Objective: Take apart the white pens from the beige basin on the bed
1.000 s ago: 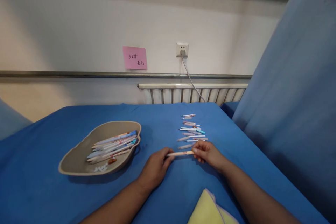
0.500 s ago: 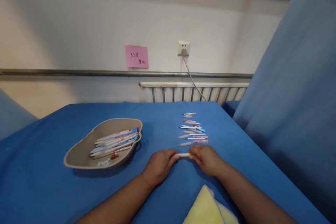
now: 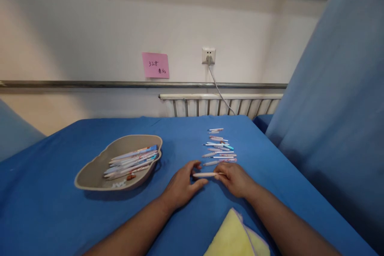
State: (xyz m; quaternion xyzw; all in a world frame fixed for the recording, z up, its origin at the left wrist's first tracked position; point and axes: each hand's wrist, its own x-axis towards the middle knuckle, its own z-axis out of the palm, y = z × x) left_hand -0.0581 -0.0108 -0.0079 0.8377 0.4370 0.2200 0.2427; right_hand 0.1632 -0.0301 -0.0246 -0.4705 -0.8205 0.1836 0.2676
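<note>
Pinched in the fingers of my right hand (image 3: 232, 178) is a pale pink pen (image 3: 205, 175), held level with its tapered end pointing left. My left hand (image 3: 184, 186) is open, its thumb and fingers spread around that tapered end without closing on it. Just beyond both hands lies a column of pen parts (image 3: 219, 154), with pale barrels, patterned pink pieces and thin white refills. To the left stands a beige tray (image 3: 90, 174) holding several pens (image 3: 132, 162), a small brown piece (image 3: 131, 177) and small white bits (image 3: 119, 184).
A folded yellow cloth (image 3: 237, 236) lies at the front, between my forearms. Blue cloth (image 3: 177, 136) covers the table. Behind it are a white radiator (image 3: 222, 97) and a wall socket (image 3: 209, 56) with a cord. A blue curtain (image 3: 333, 88) hangs at the right.
My left hand has let go of the pen's left end, and its fingers have spread. My right hand keeps its grip on the pen, whose tapered end now shows.
</note>
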